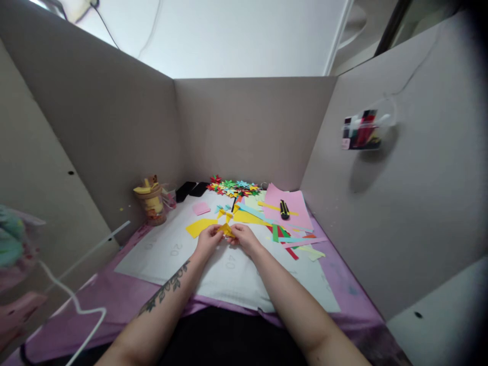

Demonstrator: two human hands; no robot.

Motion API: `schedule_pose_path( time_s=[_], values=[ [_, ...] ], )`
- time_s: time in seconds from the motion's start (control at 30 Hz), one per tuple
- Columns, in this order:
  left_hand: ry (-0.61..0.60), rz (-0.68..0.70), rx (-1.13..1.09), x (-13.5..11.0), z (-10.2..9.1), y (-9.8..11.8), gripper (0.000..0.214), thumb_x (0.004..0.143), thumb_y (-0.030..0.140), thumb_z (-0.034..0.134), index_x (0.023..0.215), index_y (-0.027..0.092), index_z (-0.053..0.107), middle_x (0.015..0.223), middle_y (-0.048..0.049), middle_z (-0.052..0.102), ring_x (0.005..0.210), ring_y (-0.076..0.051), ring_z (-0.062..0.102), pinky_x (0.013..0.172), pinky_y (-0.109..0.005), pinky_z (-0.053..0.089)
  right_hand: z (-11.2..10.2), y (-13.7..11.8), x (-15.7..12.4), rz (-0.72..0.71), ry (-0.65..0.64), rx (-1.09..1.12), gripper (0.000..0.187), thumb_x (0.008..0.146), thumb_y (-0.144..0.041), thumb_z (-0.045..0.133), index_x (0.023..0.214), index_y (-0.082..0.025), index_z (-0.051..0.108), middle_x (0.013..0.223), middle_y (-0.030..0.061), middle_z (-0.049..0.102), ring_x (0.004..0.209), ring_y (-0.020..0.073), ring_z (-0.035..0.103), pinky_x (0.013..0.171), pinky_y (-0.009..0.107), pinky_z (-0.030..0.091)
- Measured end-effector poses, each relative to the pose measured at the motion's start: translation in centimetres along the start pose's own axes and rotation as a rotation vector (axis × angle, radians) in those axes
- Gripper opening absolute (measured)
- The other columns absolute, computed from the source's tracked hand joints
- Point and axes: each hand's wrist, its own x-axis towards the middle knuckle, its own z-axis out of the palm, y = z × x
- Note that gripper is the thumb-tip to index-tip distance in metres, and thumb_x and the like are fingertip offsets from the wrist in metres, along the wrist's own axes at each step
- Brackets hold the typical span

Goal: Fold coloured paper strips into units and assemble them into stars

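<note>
Both my hands meet over the white cutting mat [168, 254] and pinch a small folded yellow paper piece [226, 230]. My left hand [208, 239] grips its left side, fingers closed. My right hand [244, 238] grips its right side, fingers closed too. A flat yellow paper sheet [198, 226] lies just beyond my left hand. More yellow and blue scraps [247, 214] lie behind the hands.
A pile of coloured paper stars [232, 187] sits at the back. Pink paper [292, 203] with a black cutter [284, 209] lies right, beside coloured strips [290, 238]. A jar [152, 203] stands left. Grey cardboard walls surround the desk; a pen holder [362, 131] hangs right.
</note>
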Motion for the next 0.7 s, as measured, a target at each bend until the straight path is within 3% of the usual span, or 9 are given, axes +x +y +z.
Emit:
schedule_pose_path(
  time_s=[0.17, 0.33, 0.53, 0.7],
  values=[
    [-0.008, -0.013, 0.005, 0.0, 0.0, -0.1, 0.026, 0.065, 0.027, 0.063, 0.086, 0.012, 0.066, 0.066, -0.0029, 0.068, 0.055, -0.014, 0.061, 0.053, -0.023, 0.045, 0.1, 0.1, -0.1, -0.039, 0.000, -0.029, 0.033, 0.066, -0.047, 0.064, 0.073, -0.016, 0.057, 0.058, 0.0002, 0.060, 0.045, 0.0094, 0.054, 0.041, 0.019, 0.039],
    [-0.044, -0.012, -0.016, -0.3, 0.1, 0.3, 0.027, 0.067, 0.029, 0.064, 0.089, 0.012, 0.065, 0.071, -0.0055, 0.070, 0.065, -0.018, 0.066, 0.057, -0.024, 0.048, 0.1, -0.1, -0.2, -0.154, 0.032, -0.129, 0.022, 0.069, -0.038, 0.062, 0.072, -0.017, 0.060, 0.049, -0.0046, 0.053, 0.041, 0.0083, 0.045, 0.041, 0.019, 0.034],
    [-0.113, -0.001, -0.056, -0.5, 0.1, 0.5, 0.041, 0.071, 0.044, 0.063, 0.098, 0.013, 0.063, 0.084, -0.0092, 0.071, 0.077, -0.021, 0.068, 0.064, -0.028, 0.051, -0.2, -0.9, -0.5, -0.308, 0.100, -0.271, 0.012, 0.070, -0.027, 0.060, 0.067, -0.016, 0.063, 0.060, -0.0017, 0.058, 0.056, 0.0120, 0.051, 0.053, 0.023, 0.039],
    [-0.099, 0.011, -0.023, -0.2, -0.2, 0.0, 0.034, 0.073, 0.046, 0.061, 0.080, 0.013, 0.065, 0.074, -0.0071, 0.069, 0.070, -0.018, 0.065, 0.061, -0.024, 0.047, -0.2, -0.8, -0.4, -0.372, 0.087, -0.353, 0.008, 0.069, -0.021, 0.059, 0.066, -0.017, 0.064, 0.065, -0.0005, 0.061, 0.065, 0.0146, 0.054, 0.064, 0.025, 0.041]
  ],
)
